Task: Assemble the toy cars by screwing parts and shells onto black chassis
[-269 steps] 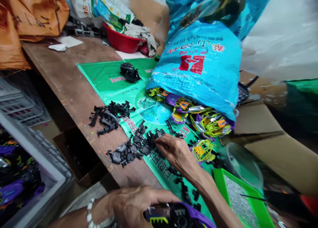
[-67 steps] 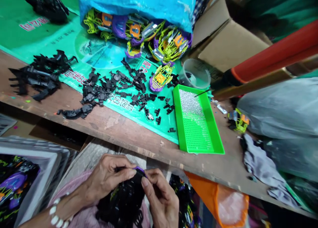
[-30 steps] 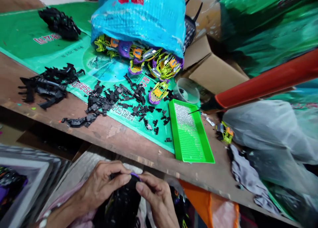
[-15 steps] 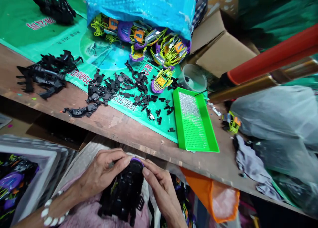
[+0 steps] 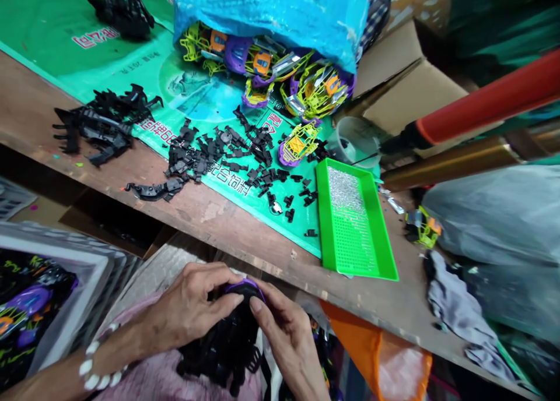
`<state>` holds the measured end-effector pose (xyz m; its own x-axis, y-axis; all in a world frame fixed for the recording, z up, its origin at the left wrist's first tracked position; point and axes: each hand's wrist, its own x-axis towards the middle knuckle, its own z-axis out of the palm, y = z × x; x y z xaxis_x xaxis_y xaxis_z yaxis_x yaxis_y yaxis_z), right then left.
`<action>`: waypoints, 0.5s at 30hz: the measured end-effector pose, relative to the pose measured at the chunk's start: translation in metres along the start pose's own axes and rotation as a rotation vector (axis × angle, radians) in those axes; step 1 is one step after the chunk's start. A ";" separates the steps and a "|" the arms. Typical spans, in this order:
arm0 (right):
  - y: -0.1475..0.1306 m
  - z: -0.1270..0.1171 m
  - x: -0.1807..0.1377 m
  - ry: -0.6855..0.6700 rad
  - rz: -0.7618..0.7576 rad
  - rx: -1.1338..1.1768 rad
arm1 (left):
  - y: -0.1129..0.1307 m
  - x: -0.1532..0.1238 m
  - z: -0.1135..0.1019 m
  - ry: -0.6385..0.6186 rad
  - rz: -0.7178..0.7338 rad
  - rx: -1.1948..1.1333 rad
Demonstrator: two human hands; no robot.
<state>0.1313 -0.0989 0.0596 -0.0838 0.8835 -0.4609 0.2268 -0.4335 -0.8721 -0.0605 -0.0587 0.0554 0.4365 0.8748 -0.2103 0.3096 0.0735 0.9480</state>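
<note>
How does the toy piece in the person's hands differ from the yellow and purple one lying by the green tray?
The held toy piece looks mostly black with a purple tip, gripped by the left hand and right hand below the table edge. The loose toy shell is yellow-green, orange and purple, lying untouched on the green mat.

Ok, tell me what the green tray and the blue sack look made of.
Green tray: probably moulded plastic, glossy, with a gridded floor and one-piece rim. Blue sack: looks like woven plastic, given its crinkled sheen and printed face.
</note>
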 end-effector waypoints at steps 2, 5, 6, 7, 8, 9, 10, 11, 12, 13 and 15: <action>-0.002 0.001 0.001 -0.003 0.044 0.026 | 0.002 0.000 0.000 0.014 -0.047 -0.020; -0.003 0.000 0.001 -0.030 0.157 0.139 | 0.002 0.000 -0.001 0.014 -0.097 -0.072; -0.003 -0.001 0.000 -0.045 0.190 0.177 | 0.002 0.000 -0.002 -0.002 -0.093 -0.091; -0.002 -0.002 0.000 -0.068 0.210 0.211 | 0.003 0.000 -0.004 -0.020 -0.087 -0.111; -0.002 -0.004 -0.001 -0.100 0.220 0.238 | 0.003 -0.001 -0.005 -0.048 -0.085 -0.132; -0.003 -0.006 -0.001 -0.140 0.216 0.255 | 0.003 0.000 -0.007 -0.081 -0.091 -0.155; -0.004 -0.008 -0.001 -0.189 0.205 0.258 | 0.004 0.001 -0.010 -0.124 -0.104 -0.177; -0.005 -0.011 0.000 -0.243 0.194 0.251 | 0.004 0.002 -0.012 -0.157 -0.123 -0.188; -0.006 -0.014 0.001 -0.290 0.185 0.233 | 0.004 0.004 -0.015 -0.193 -0.141 -0.184; -0.008 -0.017 0.002 -0.331 0.179 0.209 | 0.004 0.007 -0.018 -0.232 -0.153 -0.170; -0.012 -0.023 0.006 -0.399 0.168 0.152 | 0.004 0.013 -0.023 -0.306 -0.156 -0.140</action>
<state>0.1501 -0.0839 0.0711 -0.4323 0.6740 -0.5990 0.1264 -0.6124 -0.7803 -0.0736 -0.0360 0.0618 0.6322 0.6657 -0.3963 0.2832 0.2776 0.9180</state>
